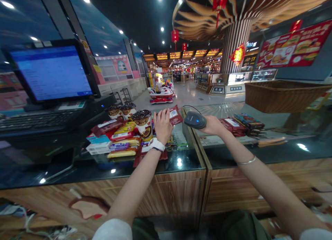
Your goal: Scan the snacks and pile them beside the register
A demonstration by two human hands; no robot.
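Note:
My left hand [163, 124] grips a dark red packet [175, 115] whose white barcode label shows. Wrapped in my right hand [211, 125] is a dark grey barcode scanner [195, 120] with a blue light, its head pointing left at the packet. Just left of my left hand stands a Dove cup [143, 124] with a dark lid. Beside it lies a pile of yellow, purple and red snack packs [124, 143]. More dark red packets [232, 125] lie on the counter right of my right hand, next to a stack of dark blue packs [249, 121].
A monitor [52, 73] and a black keyboard [38, 119] are at the left. The glass-topped counter [178, 163] has a raised seam down its middle. A wicker basket [282, 96] is at the back right. Beyond the counter stands a red and white ride [161, 93].

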